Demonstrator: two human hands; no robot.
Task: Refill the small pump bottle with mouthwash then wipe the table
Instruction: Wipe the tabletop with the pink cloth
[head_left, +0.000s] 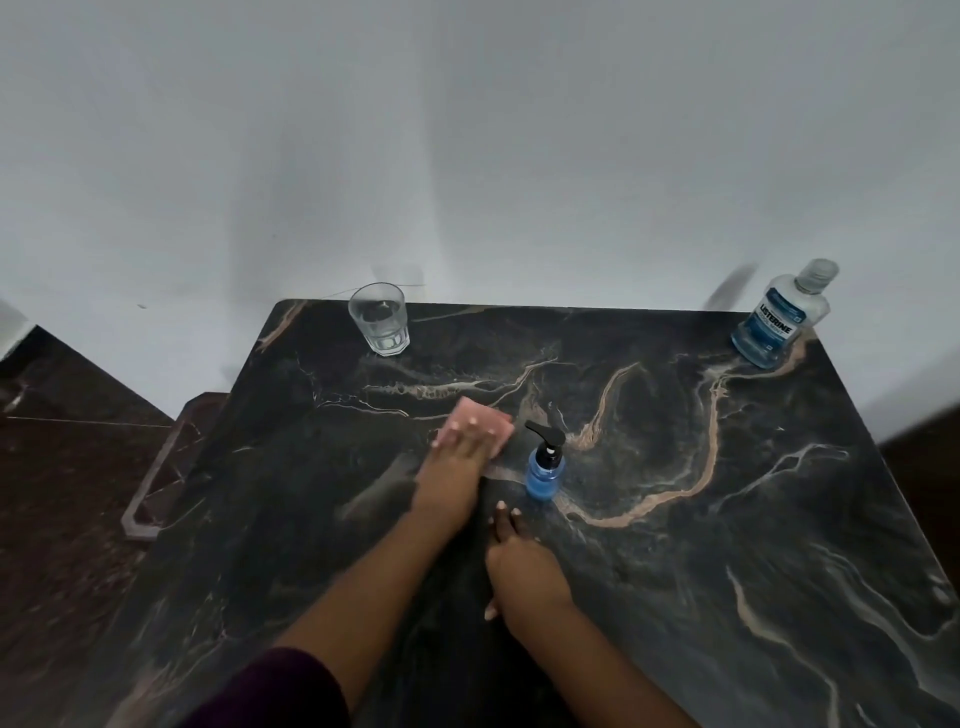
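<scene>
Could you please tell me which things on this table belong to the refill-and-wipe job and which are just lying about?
Job: pump bottle, mouthwash bottle, pink cloth under the left hand, table.
Lying about: glass.

Dark marble table (675, 545), glass (378, 318), mouthwash bottle (782, 319), pump bottle (544, 467), seemingly pink cloth (496, 423)

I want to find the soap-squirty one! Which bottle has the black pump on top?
The small blue pump bottle mid-table, beside the pink cloth. The big mouthwash bottle at the far right corner has a clear cap.
</scene>
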